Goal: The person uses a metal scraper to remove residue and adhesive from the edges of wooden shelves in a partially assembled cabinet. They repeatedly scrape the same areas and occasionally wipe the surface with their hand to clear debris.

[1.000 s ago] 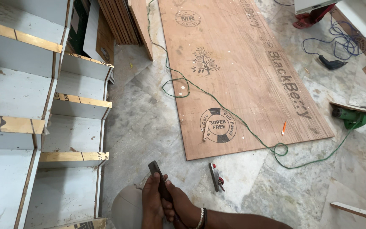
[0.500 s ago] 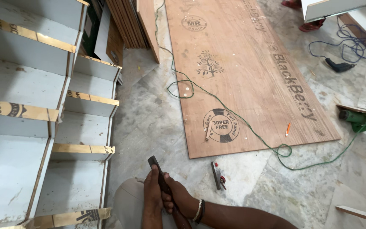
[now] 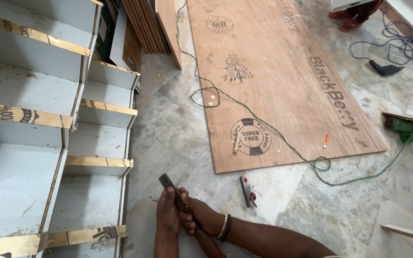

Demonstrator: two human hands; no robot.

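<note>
In the head view, you held a short dark flat-bladed metal tool (image 3: 172, 191) low in the frame, above your knee. Your left hand (image 3: 167, 215) was closed around the tool's lower part, thumb up along its side, while your right hand (image 3: 201, 219) was curled tight against it from the other side, the two hands touching. The tool's upper end stuck out slanting toward the upper left, free of both hands. A pale and dark bangle (image 3: 225, 226) sat on your right wrist.

Just to the right of your hands, a small dark hand tool with red parts (image 3: 248, 191) lay on the grey marbled stone floor (image 3: 178, 129). Beyond it lay a large brown plywood sheet (image 3: 283, 81), flat on the floor, with a thin green cable (image 3: 273, 131) looping across it and off its near edge. An orange pencil (image 3: 326, 140) rested near the sheet's right edge. Well apart at the far right stood a green power tool (image 3: 407, 128), and farther up a dark drill (image 3: 383, 69) with a blue cord. To your left rose a pale grey shelved cabinet with raw ply edges (image 3: 39, 124).
</note>
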